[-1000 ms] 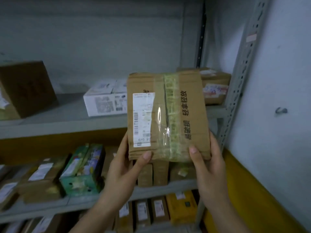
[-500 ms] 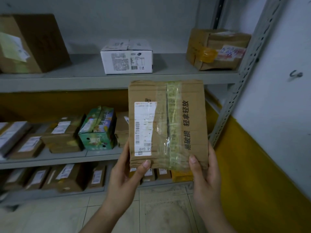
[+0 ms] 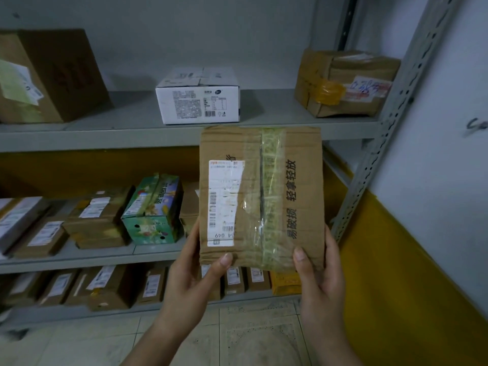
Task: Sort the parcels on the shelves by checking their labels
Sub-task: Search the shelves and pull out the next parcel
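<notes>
I hold a flat cardboard parcel [image 3: 264, 196] upright in front of the shelves, its label [image 3: 224, 203] facing me. My left hand [image 3: 190, 276] grips its lower left corner, thumb on the front; my right hand [image 3: 320, 281] grips the lower right corner the same way. Above my hands a white box [image 3: 198, 101] sits on the upper shelf [image 3: 111, 138]; left of my left hand stands a green box [image 3: 153, 215].
</notes>
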Demonstrator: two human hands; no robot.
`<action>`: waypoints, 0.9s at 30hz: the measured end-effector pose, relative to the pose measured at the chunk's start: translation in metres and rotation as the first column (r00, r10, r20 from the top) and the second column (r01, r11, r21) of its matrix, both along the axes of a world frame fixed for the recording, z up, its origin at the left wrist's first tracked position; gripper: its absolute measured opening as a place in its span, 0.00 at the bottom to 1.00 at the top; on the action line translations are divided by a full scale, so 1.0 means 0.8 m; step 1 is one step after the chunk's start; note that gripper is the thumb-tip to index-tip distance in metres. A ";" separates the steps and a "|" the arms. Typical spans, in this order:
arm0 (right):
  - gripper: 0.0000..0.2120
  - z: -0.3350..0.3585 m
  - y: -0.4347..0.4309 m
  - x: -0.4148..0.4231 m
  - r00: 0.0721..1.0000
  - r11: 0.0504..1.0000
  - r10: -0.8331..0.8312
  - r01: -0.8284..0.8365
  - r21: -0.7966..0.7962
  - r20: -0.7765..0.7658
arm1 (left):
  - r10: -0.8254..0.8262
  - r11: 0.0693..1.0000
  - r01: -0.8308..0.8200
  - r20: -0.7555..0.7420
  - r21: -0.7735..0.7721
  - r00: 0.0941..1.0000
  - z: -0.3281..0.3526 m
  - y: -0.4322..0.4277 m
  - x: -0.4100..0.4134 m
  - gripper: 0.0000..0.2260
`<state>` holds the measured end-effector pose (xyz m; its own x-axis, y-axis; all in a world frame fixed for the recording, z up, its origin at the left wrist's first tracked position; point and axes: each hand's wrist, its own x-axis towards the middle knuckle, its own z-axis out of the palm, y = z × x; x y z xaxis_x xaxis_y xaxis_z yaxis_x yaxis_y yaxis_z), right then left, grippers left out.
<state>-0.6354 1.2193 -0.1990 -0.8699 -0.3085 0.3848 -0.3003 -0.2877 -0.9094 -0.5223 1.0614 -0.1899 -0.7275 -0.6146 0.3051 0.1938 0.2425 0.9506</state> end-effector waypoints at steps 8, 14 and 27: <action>0.28 0.057 -0.018 -0.110 0.992 0.997 0.057 -0.064 -0.053 -0.116 | 0.013 0.982 -0.015 -0.015 -0.188 1.000 0.066 -0.034 -0.104 0.32; 0.38 0.128 -0.026 -0.227 0.944 0.984 0.176 -0.178 0.018 -0.278 | 0.012 0.948 -0.017 -0.017 -0.317 1.000 0.153 -0.059 -0.197 0.29; 0.37 0.204 -0.077 -0.378 0.698 0.878 -0.028 0.359 0.316 -0.715 | 0.350 0.634 -0.269 -0.042 -0.725 0.936 0.234 -0.136 -0.321 0.43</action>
